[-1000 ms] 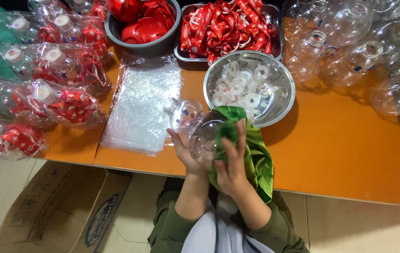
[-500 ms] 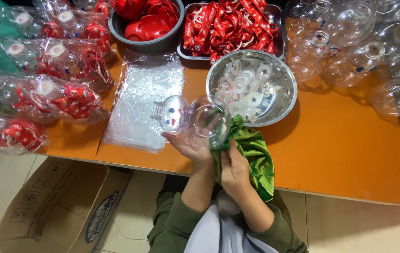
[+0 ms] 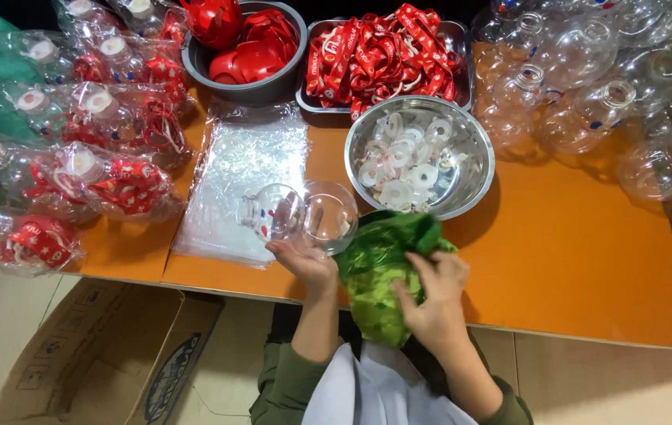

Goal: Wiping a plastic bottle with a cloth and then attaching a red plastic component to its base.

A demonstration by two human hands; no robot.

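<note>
Left hand (image 3: 304,260) grips a clear plastic bottle (image 3: 298,214) from below; right hand (image 3: 433,295) clutches a green cloth (image 3: 379,267) beside it; both over the orange table (image 3: 572,260).

Clear glossy plastic bottle (image 3: 298,214); shiny crinkled green cloth (image 3: 383,271); polished metal bowl (image 3: 474,169).

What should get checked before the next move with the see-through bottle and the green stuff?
1. Left hand holds the clear round plastic bottle: ok.
2. Right hand grips the crumpled green shiny film: ok.
3. Bottle's open mouth faces the film: cannot tell.
4. Steel bowl of white round caps sits close behind: ok.
5. Stack of clear flat plastic bags lies on the orange table: ok.
</note>
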